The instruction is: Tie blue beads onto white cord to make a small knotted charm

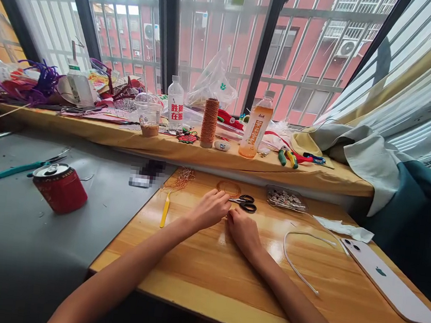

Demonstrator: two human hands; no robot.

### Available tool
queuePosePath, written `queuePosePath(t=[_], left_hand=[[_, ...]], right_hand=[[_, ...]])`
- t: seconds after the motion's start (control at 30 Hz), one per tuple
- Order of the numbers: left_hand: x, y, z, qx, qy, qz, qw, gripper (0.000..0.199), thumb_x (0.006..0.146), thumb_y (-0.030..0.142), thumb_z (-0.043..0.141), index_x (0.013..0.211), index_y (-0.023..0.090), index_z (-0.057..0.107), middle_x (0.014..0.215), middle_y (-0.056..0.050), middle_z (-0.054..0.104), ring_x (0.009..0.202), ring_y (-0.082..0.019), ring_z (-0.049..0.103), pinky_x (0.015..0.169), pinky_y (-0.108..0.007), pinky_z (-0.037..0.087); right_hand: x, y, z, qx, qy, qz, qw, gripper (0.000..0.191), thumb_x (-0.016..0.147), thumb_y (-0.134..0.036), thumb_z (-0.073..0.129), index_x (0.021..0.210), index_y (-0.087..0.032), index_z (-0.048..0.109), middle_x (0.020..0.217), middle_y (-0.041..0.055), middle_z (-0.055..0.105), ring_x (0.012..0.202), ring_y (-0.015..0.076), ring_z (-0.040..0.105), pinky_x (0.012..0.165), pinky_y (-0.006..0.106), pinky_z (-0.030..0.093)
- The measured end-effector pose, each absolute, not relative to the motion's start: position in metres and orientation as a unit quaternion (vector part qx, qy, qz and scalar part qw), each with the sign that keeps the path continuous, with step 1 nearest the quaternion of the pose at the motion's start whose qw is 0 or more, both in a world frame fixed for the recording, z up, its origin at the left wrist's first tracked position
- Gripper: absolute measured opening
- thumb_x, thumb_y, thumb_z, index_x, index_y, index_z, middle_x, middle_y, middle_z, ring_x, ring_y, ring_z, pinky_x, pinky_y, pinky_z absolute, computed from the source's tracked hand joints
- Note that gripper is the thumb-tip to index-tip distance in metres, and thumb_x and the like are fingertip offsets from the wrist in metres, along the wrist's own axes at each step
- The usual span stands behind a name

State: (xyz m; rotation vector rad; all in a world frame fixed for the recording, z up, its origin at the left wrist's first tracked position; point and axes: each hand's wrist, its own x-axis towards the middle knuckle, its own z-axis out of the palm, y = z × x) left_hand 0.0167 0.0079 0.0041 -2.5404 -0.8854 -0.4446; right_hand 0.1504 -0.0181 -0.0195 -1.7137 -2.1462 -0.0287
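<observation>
My left hand (212, 209) is closed over the wooden table, its fingertips beside the blades of black-handled scissors (247, 203). Just right of it and slightly lower, my right hand (243, 232) is closed too, with its fingertips almost meeting the left ones. What either hand pinches is too small to make out. A loop of thin orange-brown cord (229, 186) lies just beyond my left hand. Yellow tweezers (165, 210) rest to the left, below a tangle of short copper-coloured threads (185, 177). A clear tray (287, 198) of small pieces sits behind on the right.
A red can (60, 188) and teal-handled pliers (24, 168) are on the grey surface at left. A white cable (296, 268), a tissue (343, 229) and a phone (389, 280) lie at right. Bottles and a brown thread spool (209, 123) stand on the sill.
</observation>
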Motion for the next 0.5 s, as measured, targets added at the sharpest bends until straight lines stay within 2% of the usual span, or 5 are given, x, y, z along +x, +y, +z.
queuePosePath(t=[0.1, 0.2, 0.3, 0.4, 0.5], left_hand=[[0.025, 0.005, -0.008, -0.893, -0.38, -0.222, 0.095, 0.016, 0.08, 0.017, 0.039, 0.077, 0.014, 0.055, 0.08, -0.005, 0.056, 0.075, -0.016, 0.051, 0.064, -0.027, 0.038], [0.034, 0.007, -0.025, -0.861, -0.414, -0.287, -0.077, 0.02, 0.081, 0.023, 0.04, 0.081, 0.016, 0.058, 0.084, -0.002, 0.058, 0.074, -0.012, 0.053, 0.063, -0.022, 0.04], [0.033, 0.018, -0.035, -0.848, -0.393, -0.297, -0.196, 0.018, 0.078, 0.021, 0.044, 0.081, 0.017, 0.061, 0.081, -0.001, 0.062, 0.074, -0.011, 0.054, 0.066, -0.02, 0.04], [0.021, 0.03, -0.034, -0.871, -0.375, -0.274, -0.162, 0.016, 0.076, 0.018, 0.047, 0.081, 0.016, 0.063, 0.078, -0.001, 0.063, 0.075, -0.012, 0.053, 0.067, -0.02, 0.039], [0.007, 0.035, -0.023, -0.912, -0.342, -0.226, -0.013, 0.015, 0.076, 0.021, 0.048, 0.078, 0.016, 0.063, 0.076, -0.003, 0.061, 0.076, -0.014, 0.051, 0.067, -0.023, 0.037]], right_hand=[[0.16, -0.009, -0.025, -0.618, -0.717, 0.099, 0.307, 0.027, 0.08, -0.021, 0.034, 0.068, -0.015, 0.058, 0.071, 0.0064, 0.062, 0.065, 0.0158, 0.054, 0.057, 0.024, 0.034], [0.171, 0.0, -0.033, -0.597, -0.646, 0.207, 0.428, 0.031, 0.077, -0.036, 0.039, 0.067, -0.015, 0.059, 0.063, 0.004, 0.061, 0.057, 0.0151, 0.052, 0.053, 0.024, 0.035], [0.175, 0.004, -0.037, -0.563, -0.615, 0.259, 0.488, 0.038, 0.074, -0.046, 0.041, 0.07, -0.015, 0.061, 0.059, 0.0029, 0.059, 0.051, 0.0142, 0.05, 0.048, 0.024, 0.034], [0.171, 0.0, -0.033, -0.543, -0.647, 0.26, 0.469, 0.035, 0.074, -0.044, 0.043, 0.073, -0.015, 0.061, 0.065, 0.0041, 0.062, 0.058, 0.0153, 0.052, 0.054, 0.024, 0.036], [0.164, -0.008, -0.025, -0.537, -0.716, 0.2, 0.399, 0.028, 0.076, -0.035, 0.041, 0.073, -0.016, 0.061, 0.074, 0.0055, 0.063, 0.068, 0.0164, 0.054, 0.062, 0.025, 0.037]])
